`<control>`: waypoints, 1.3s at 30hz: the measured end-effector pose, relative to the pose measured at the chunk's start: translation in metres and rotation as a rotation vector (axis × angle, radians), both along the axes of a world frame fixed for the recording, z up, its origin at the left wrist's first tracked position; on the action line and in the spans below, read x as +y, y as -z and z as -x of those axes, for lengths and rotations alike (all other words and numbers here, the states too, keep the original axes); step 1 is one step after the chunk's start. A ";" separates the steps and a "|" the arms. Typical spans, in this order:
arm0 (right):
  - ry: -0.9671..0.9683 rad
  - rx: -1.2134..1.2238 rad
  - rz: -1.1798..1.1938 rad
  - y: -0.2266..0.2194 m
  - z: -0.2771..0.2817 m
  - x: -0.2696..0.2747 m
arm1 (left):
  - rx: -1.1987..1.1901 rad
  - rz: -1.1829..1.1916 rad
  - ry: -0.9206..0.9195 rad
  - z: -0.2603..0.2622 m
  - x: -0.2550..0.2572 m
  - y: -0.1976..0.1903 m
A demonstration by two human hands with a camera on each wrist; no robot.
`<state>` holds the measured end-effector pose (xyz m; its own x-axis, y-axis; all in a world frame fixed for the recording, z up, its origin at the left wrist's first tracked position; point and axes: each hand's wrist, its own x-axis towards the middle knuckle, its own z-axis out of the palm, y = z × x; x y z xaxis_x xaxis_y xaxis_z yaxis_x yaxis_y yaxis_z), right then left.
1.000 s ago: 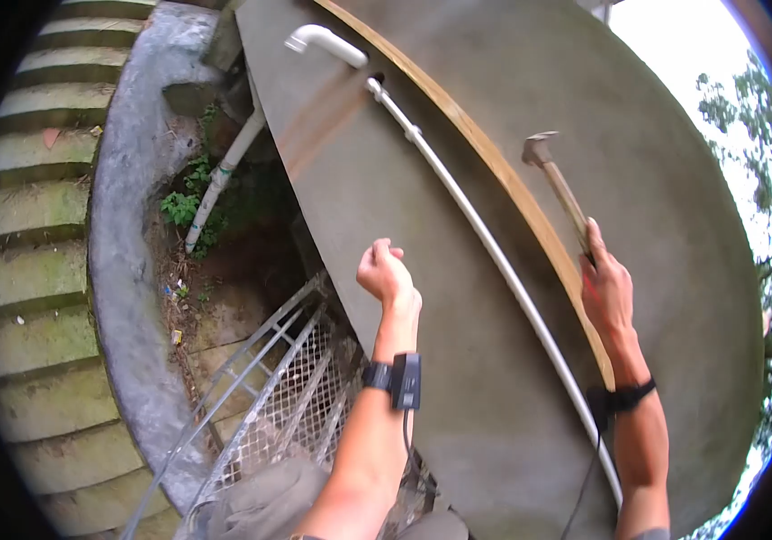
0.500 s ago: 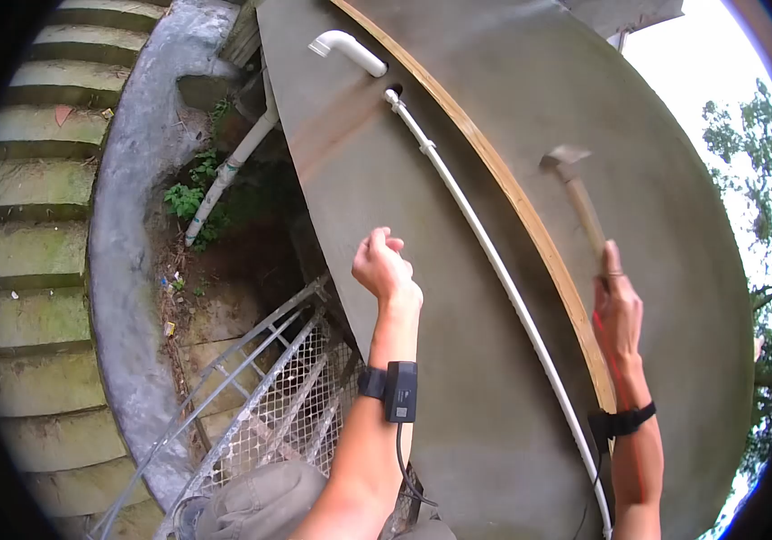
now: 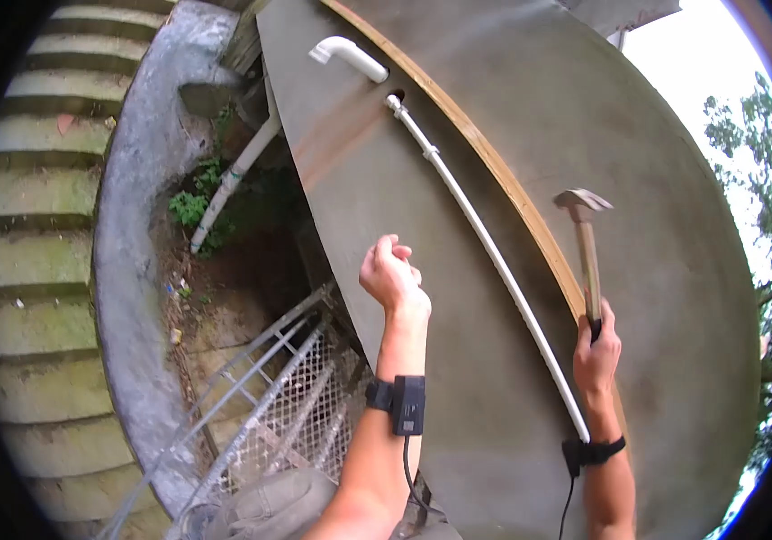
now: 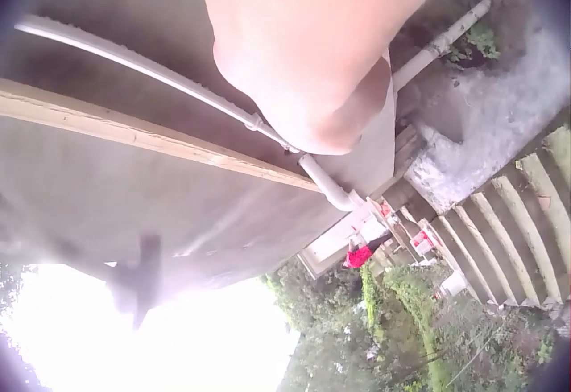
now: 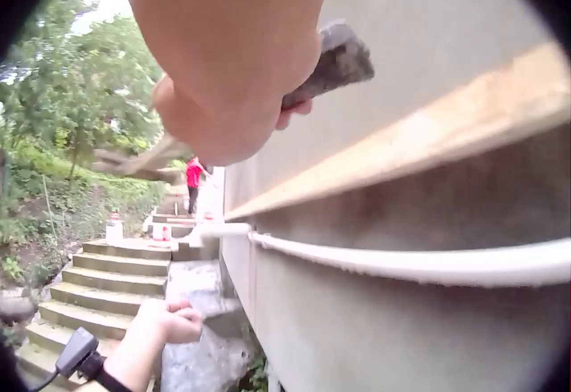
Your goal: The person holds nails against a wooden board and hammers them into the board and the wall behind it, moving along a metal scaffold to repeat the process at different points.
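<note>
The right grip (image 3: 595, 354) curls round the hammer (image 3: 586, 247) handle, its head raised above; the left grip (image 3: 390, 274) is fisted, holding nothing.

Mossy concrete steps (image 3: 26, 225) are running up the left side, bordered by a curved concrete kerb (image 3: 125, 270). A metal mesh railing (image 3: 287, 396) is standing below. Green weeds (image 3: 189, 207) are growing beside a grey drainpipe (image 3: 233, 175). Trees (image 3: 764, 180) are showing at right.
</note>
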<state>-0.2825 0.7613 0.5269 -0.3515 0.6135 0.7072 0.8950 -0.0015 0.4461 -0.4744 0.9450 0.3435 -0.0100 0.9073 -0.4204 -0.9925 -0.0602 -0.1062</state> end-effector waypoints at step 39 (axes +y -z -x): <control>-0.631 0.394 -0.191 0.128 0.039 0.060 | 0.721 -0.028 0.432 0.020 -0.097 0.061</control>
